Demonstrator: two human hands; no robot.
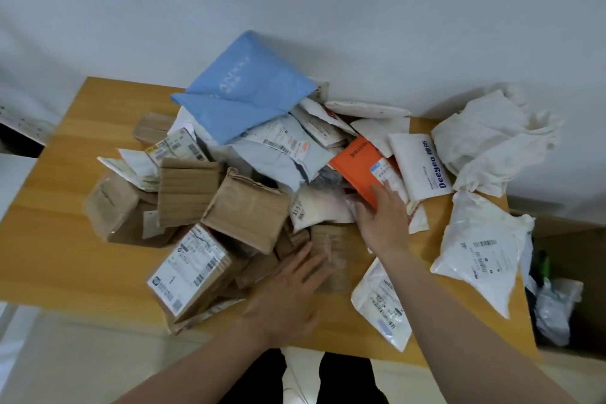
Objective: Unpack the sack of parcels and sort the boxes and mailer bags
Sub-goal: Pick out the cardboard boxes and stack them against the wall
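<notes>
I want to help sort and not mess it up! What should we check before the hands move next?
1. Sack emptied: ok, it lies crumpled at the table's far right.
2. Right hand on the orange parcel: ok, fingers rest on it, not gripping.
3. Left hand steadying the brown boxes: ok, flat on them.
4. Boxes and bags apart: not ok, one mixed pile.
5. Blue bag steady on top: cannot tell.
</notes>
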